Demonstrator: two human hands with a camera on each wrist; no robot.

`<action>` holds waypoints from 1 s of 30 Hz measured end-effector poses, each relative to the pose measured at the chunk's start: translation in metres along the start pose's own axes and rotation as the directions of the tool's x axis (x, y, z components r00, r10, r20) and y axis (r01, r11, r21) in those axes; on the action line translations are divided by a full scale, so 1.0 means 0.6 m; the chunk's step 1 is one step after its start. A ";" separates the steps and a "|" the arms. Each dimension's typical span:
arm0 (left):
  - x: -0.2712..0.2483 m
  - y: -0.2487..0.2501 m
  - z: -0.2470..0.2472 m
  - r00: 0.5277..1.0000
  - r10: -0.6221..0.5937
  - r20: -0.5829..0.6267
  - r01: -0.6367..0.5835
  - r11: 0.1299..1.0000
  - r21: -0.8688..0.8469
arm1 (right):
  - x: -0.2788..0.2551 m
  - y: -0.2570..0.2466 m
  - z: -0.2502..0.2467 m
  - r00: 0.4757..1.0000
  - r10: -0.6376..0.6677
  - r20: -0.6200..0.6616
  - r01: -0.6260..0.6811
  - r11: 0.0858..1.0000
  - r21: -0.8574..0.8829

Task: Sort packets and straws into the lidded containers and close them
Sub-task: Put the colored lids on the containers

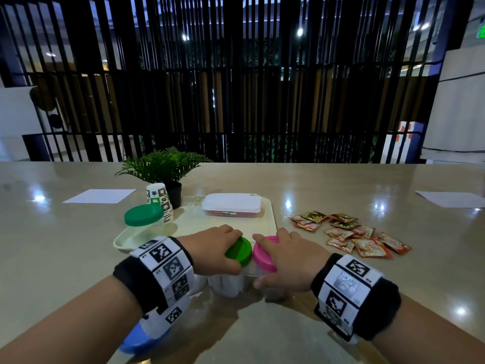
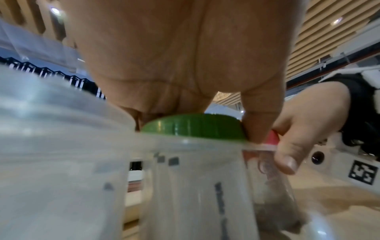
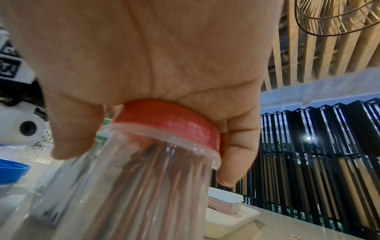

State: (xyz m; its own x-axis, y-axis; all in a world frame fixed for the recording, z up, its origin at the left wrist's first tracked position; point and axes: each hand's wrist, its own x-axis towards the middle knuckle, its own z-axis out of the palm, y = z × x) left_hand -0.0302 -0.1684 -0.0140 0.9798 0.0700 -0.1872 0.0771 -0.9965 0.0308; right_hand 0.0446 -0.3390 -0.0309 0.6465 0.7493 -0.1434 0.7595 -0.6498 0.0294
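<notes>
Two clear jars stand side by side near the table's front. My left hand [image 1: 217,248] grips the bright green lid [image 1: 240,250] of the left jar [image 2: 195,186], which holds white packets. My right hand [image 1: 283,261] grips the pink lid [image 1: 263,254] of the right jar [image 3: 148,186], which holds brown sticks and leans a little in the right wrist view. Fingers and thumb curl round each lid's rim. Loose red and gold packets [image 1: 351,233] lie on the table to the right.
A pale tray [image 1: 270,214] behind the jars carries a white-lidded box [image 1: 232,204] and a dark-green-lidded jar [image 1: 143,215]. Stacked paper cups [image 1: 158,198] and a potted plant [image 1: 168,169] stand at its back left. A blue-lidded jar [image 1: 139,337] sits under my left forearm.
</notes>
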 end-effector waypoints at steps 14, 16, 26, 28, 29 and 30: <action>-0.014 0.022 0.022 0.998 -0.056 -0.018 0.056 0.998 -0.007 | 0.000 -0.002 -0.001 1.000 0.011 0.017 -0.011 1.000 0.001; -0.023 0.015 0.018 0.998 -0.059 -0.009 0.059 0.997 -0.051 | 0.001 -0.001 0.000 1.000 0.008 0.009 -0.008 1.000 -0.003; -0.109 -0.024 -0.001 0.988 -0.119 -0.101 0.114 0.992 -0.056 | 0.000 0.003 -0.002 1.000 -0.022 -0.005 0.022 0.999 -0.036; -0.128 -0.032 0.000 0.976 -0.191 -0.107 0.188 0.982 -0.034 | 0.000 0.004 -0.002 1.000 -0.026 0.002 0.026 0.999 -0.041; -0.135 -0.036 0.001 0.969 -0.223 -0.108 0.222 0.975 -0.023 | 0.000 0.004 -0.002 1.000 -0.026 0.003 0.026 0.999 -0.044; -0.142 -0.040 0.003 0.961 -0.253 -0.109 0.253 0.967 -0.015 | 0.000 0.004 -0.002 1.000 -0.028 0.002 0.028 0.999 -0.046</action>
State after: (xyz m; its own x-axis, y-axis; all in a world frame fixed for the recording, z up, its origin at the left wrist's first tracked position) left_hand -0.1158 -0.1504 -0.0006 0.9426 0.3241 -0.0802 0.3250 -0.9457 -0.0027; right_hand 0.0466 -0.3407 -0.0294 0.6252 0.7666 -0.1461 0.7796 -0.6222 0.0711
